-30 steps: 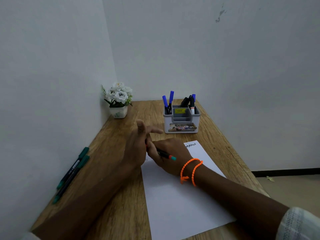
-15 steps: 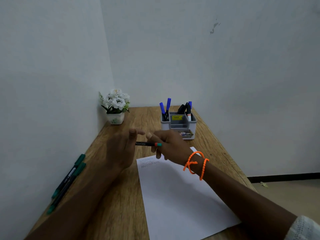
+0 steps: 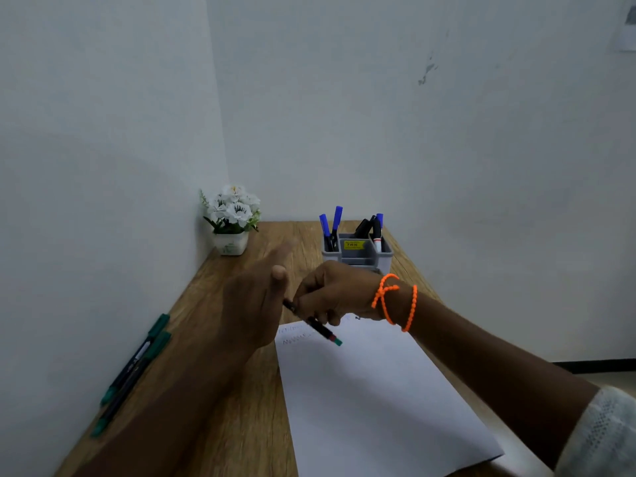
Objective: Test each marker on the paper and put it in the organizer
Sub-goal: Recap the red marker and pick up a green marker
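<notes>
Right hand [image 3: 339, 296] is gripping a marker [image 3: 318, 327] above the far end of the paper [image 3: 371, 390], teal end pointing toward the person, presumably for capping or turning. Left hand [image 3: 256, 301] is hovering beside it, fingers straight, holding nothing. Organizer [image 3: 358, 251] is standing just beyond, already holding markers; two green markers [image 3: 137, 366] are waiting on the tabletop [image 3: 241, 425] by the wall

White paper [image 3: 378, 401], grey organizer [image 3: 358, 256] holding blue-capped markers [image 3: 332, 223], wood-grain table [image 3: 241, 425], orange beaded bracelet [image 3: 395, 301].
</notes>
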